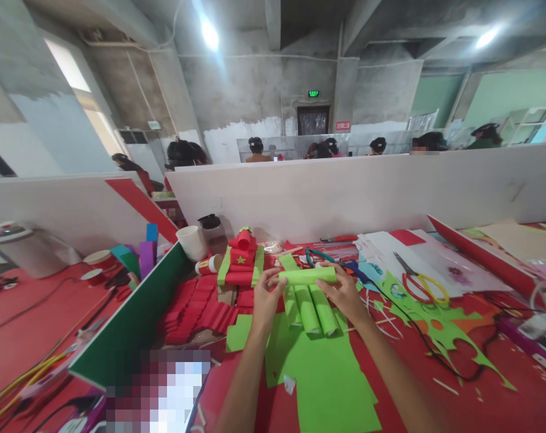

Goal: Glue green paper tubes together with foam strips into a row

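Note:
Between my two hands I hold a bright green paper roll [306, 276] level, one end in each hand. My left hand [269, 293] pinches its left end, and my right hand [342, 290] grips the right end. Just below it, several similar green paper tubes [308, 310] lie side by side. Under them are flat green paper sheets [329, 376] on the red tabletop. Left of my left hand stands a red and green paper model [241, 260] with a yellow-green star. Beside it lie many folded red paper strips [196, 313].
Scissors [421, 284] with red and yellow handles lie right, near green paper scraps [453, 331] and a black cable. A green board [119, 325] edges the left side. A white partition [345, 192] runs behind, with people beyond it. A white cup [192, 242] stands back left.

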A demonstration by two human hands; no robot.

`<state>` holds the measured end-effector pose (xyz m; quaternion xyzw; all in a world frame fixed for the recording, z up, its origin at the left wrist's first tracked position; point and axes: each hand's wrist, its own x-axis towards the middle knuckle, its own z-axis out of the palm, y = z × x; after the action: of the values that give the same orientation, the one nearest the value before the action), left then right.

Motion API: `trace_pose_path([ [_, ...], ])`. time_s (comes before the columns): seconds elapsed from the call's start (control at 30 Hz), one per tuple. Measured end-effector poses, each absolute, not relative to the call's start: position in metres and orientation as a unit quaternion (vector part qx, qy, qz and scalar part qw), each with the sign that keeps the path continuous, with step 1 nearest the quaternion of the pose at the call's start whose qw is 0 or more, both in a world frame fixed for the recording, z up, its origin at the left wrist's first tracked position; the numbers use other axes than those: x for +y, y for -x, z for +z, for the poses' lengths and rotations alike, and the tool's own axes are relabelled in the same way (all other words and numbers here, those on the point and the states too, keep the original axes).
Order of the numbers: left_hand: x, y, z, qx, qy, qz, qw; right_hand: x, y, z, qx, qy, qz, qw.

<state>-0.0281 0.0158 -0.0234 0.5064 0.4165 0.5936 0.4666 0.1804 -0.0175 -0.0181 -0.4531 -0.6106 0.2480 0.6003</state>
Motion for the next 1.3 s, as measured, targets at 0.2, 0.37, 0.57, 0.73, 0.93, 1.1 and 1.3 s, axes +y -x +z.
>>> trace_pose_path([
  [0.2, 0.012, 0.027, -0.019, 0.368, -0.546, 0.579, 0.481, -0.016, -0.181, -0.020, -0.587, 0.447, 0.301, 0.604],
  [0.37, 0.009, 0.026, -0.019, 0.361, -0.581, 0.567, 0.459, -0.019, -0.182, -0.015, -0.553, 0.449, 0.358, 0.603],
  [0.57, 0.008, 0.024, -0.019, 0.366, -0.577, 0.579, 0.445, -0.020, -0.178, -0.013, -0.539, 0.460, 0.323, 0.627],
  [0.73, 0.011, 0.025, -0.021, 0.365, -0.581, 0.573, 0.449, -0.017, -0.177, -0.019, -0.527, 0.460, 0.317, 0.640],
  [0.93, 0.007, 0.016, -0.022, 0.367, -0.567, 0.613, 0.410, -0.019, -0.170, -0.026, -0.570, 0.452, 0.265, 0.633],
  [1.1, -0.004, 0.003, -0.020, 0.362, -0.562, 0.653, 0.356, -0.022, -0.157, -0.029, -0.618, 0.458, 0.147, 0.622],
  [1.3, -0.001, 0.003, -0.024, 0.405, -0.538, 0.668, 0.316, -0.023, -0.154, -0.029, -0.642, 0.441, 0.141, 0.611],
])
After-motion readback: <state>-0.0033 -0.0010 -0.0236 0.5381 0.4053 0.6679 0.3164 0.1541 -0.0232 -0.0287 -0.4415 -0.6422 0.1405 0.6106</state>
